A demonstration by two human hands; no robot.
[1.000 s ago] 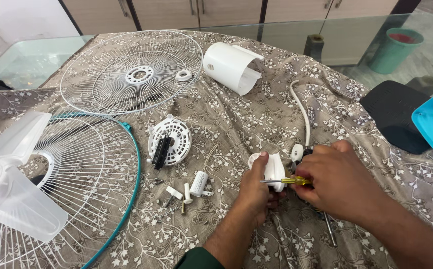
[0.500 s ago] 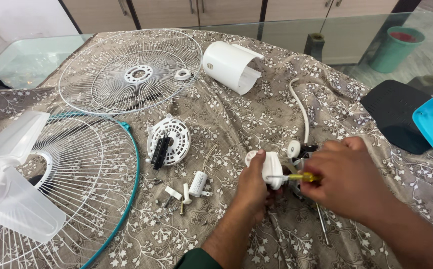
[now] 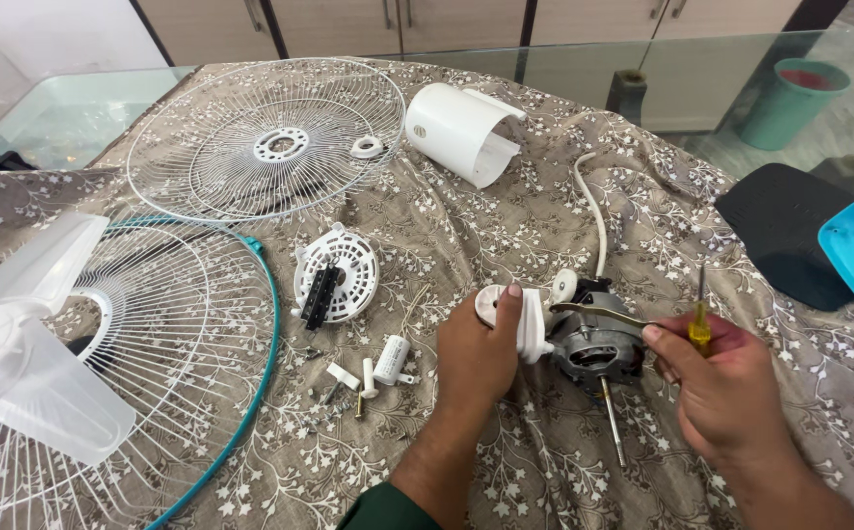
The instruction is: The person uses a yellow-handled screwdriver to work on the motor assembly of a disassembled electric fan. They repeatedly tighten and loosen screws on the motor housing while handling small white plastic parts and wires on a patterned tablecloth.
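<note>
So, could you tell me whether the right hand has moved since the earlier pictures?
Yes. The right hand, gripping a yellow screwdriver, has pulled rightward off the fan motor, which it covered before.

Two bare forearms come in from the near edge of the table (image 3: 83, 118). The left hand (image 3: 476, 358) has no ring, watch or glove on it, and its thumbnail is cut short and plain. Down by the table's near edge a dark green sleeve (image 3: 383, 508) covers that arm at the elbow, with the forearm above it uncovered. The right hand (image 3: 726, 388) is just as unadorned, and its wrist shows no sleeve.
</note>
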